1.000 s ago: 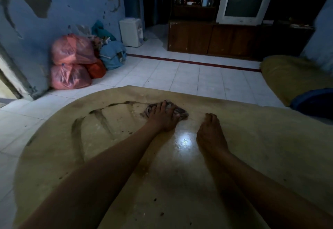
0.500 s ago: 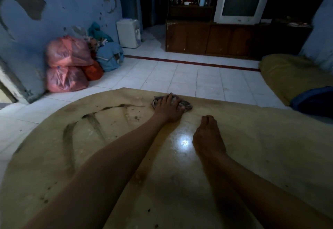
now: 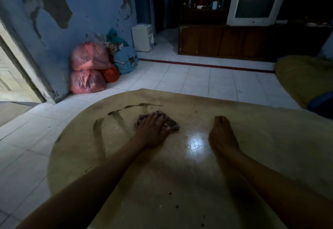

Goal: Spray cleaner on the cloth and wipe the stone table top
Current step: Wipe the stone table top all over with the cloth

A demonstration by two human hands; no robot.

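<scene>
On the round, dusty beige stone table top (image 3: 243, 138), we are pressing the crumpled dark cloth (image 3: 173, 123) under our flat left hand (image 3: 153, 129), bracing our relaxed right hand (image 3: 222, 135) alongside; overlapping strokes should be lifting remaining dust.

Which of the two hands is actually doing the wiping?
The left hand: it presses flat on the cloth. The right hand only rests bare on the stone table top.

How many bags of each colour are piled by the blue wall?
Pink bags: 2
Orange bag: 1
Blue bag: 1
Total: 4
</scene>
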